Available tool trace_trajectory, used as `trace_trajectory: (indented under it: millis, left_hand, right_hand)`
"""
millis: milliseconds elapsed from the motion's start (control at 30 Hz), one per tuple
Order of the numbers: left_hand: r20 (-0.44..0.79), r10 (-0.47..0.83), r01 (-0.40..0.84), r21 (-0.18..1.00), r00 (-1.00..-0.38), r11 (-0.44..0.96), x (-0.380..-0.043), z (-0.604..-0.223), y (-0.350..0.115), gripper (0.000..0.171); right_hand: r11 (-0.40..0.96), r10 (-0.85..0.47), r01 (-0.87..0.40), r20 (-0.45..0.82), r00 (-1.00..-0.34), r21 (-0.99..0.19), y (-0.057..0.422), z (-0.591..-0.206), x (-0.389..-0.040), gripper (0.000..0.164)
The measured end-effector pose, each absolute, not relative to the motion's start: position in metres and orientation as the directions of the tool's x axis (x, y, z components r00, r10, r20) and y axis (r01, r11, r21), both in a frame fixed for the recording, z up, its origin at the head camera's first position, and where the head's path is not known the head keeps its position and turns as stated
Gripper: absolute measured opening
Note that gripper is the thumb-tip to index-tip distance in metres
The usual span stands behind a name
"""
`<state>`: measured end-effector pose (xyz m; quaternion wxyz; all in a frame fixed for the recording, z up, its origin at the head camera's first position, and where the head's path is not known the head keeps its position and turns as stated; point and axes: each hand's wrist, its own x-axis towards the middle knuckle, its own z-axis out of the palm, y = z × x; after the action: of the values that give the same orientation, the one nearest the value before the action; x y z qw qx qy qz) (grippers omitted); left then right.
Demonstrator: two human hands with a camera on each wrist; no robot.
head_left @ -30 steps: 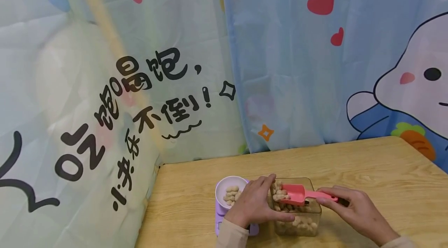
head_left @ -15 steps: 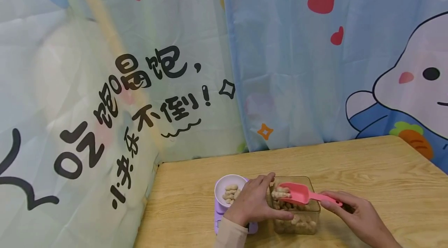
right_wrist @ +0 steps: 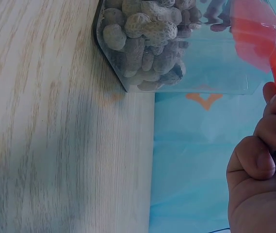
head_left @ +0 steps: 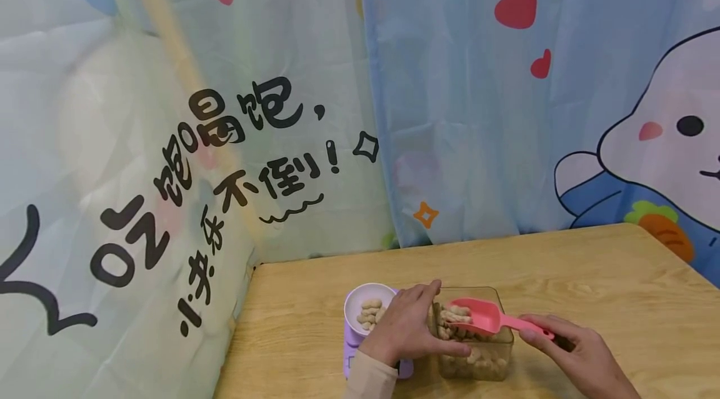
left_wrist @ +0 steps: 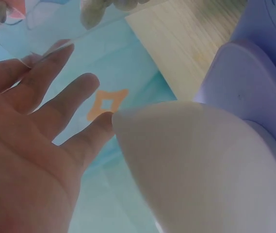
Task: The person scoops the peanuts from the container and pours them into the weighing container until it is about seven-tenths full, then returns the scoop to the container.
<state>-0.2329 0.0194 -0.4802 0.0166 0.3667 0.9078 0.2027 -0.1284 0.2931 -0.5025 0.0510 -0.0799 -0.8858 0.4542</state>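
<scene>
Head view: pink scoop [head_left: 487,318], smooth, rounded, carrying knobbly peanuts [head_left: 461,313] at mouth of clear rectangular bin [right_wrist: 210,73]. Right grip [head_left: 585,352] closed round its handle. Left grip [head_left: 406,329] spread, touching bin. Lilac scale [head_left: 351,358], white bowl [left_wrist: 201,165] alongside, wood-grain surface [head_left: 568,271]. Curtain [head_left: 315,24] reads 吃饱喝饱, 快乐不倒!

The left hand [left_wrist: 28,145], fingers spread, lies between a clear box [left_wrist: 53,24] of peanuts [left_wrist: 93,12] and a white bowl [left_wrist: 205,160] on a purple scale [left_wrist: 242,80], before a blue curtain [left_wrist: 138,73].
</scene>
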Motion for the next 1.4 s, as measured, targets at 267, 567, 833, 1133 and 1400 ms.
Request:
trace_trajectory:
  millis: [267, 567, 833, 1133, 1400]
  left_hand:
    - [0.117, 0.679, 0.682, 0.265, -0.724, 0.682, -0.230, -0.478, 0.018, 0.112]
    - [0.222, 0.591, 0.630, 0.334, -0.776, 0.701, -0.236, -0.460, -0.019, 0.105]
    - [0.184, 0.416, 0.453, 0.426, -0.891, 0.783, -0.251, -0.469, -0.070, 0.118]
    - [0.108, 0.381, 0.385, 0.474, -0.918, 0.792, -0.255, -0.494, -0.081, 0.123]
    - [0.126, 0.370, 0.382, 0.495, -0.920, 0.781, -0.258, -0.504, -0.081, 0.119]
  right_hand:
    - [0.548, 0.201, 0.130, -0.021, -0.979, -0.826, 0.292, -0.509, -0.127, 0.060]
    - [0.541, 0.225, 0.147, -0.026, -0.974, -0.828, 0.288, -0.517, -0.126, 0.063]
    - [0.566, 0.217, 0.132, -0.007, -0.976, -0.814, 0.293, -0.510, -0.129, 0.062]
    - [0.563, 0.232, 0.113, 0.026, -0.972, -0.818, 0.291, -0.507, -0.128, 0.060]
    - [0.579, 0.220, 0.072, 0.070, -0.973, -0.812, 0.295, -0.494, -0.132, 0.057]
